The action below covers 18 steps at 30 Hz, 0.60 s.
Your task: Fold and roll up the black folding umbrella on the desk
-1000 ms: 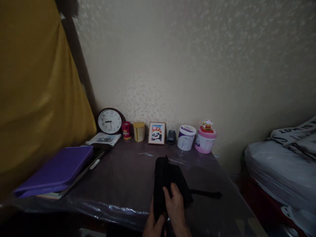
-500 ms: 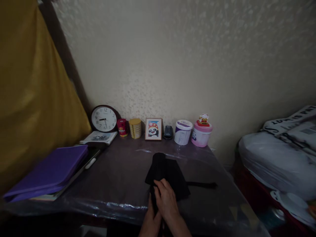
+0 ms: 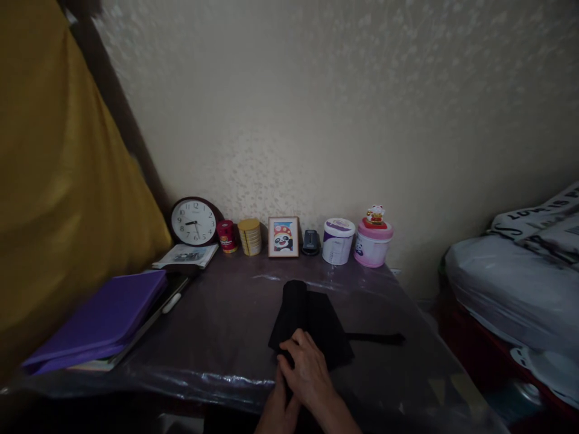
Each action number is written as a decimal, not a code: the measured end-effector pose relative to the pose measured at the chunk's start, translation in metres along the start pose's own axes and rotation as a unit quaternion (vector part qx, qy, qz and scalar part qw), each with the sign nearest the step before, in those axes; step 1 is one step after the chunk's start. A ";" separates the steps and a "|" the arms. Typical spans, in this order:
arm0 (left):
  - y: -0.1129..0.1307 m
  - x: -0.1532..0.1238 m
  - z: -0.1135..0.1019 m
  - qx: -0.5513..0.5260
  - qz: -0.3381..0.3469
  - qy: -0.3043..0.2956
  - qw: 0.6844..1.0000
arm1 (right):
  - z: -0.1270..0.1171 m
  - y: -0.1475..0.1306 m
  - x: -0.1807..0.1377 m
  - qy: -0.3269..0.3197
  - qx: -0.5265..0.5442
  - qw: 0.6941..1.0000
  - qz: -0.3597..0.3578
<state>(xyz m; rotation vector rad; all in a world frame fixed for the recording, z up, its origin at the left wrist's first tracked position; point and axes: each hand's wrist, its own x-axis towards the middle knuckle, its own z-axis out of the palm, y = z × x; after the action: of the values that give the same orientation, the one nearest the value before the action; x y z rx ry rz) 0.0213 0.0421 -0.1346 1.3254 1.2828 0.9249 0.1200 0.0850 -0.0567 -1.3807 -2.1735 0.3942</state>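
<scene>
A black cloth piece lies on the table; its exact kind cannot be made out. Its left part forms a rounded tube-like roll, flaps spread to either side, and a narrow black strap stretches out to the right. My right hand is on the lower part of the roll, fingers bent and pinching the dark fabric. Just below and to the left, my left hand grips the near end, its thumb and fingers close to my right fingertips. What lies between the hands is mostly hidden.
Plastic sheeting covers the table. Purple folders and a white pen are at left. Along the wall stand a clock, red tin, yellow-lidded container, framed panda picture, white tub and pink tub.
The view has shifted slightly. My right fingers have bent more and pulled closer together over the near end of the black cloth. The cloth and strap lie much as before.
</scene>
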 end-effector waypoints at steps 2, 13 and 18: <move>0.007 -0.005 -0.012 0.029 0.000 -0.006 1.000 | 0.001 0.001 -0.002 0.009 0.009 1.000 -0.003; 0.069 0.042 -0.031 0.035 0.180 0.023 0.983 | 0.016 0.018 -0.007 0.044 0.026 0.998 -0.027; 0.060 0.078 -0.025 0.116 0.194 -0.014 0.974 | 0.016 0.022 -0.007 0.029 0.048 0.998 -0.028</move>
<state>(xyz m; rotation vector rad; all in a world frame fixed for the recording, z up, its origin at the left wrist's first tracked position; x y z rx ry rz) 0.0195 0.1281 -0.0808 1.8117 1.1546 1.0384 0.1300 0.0891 -0.0828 -1.2617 -2.1127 0.4249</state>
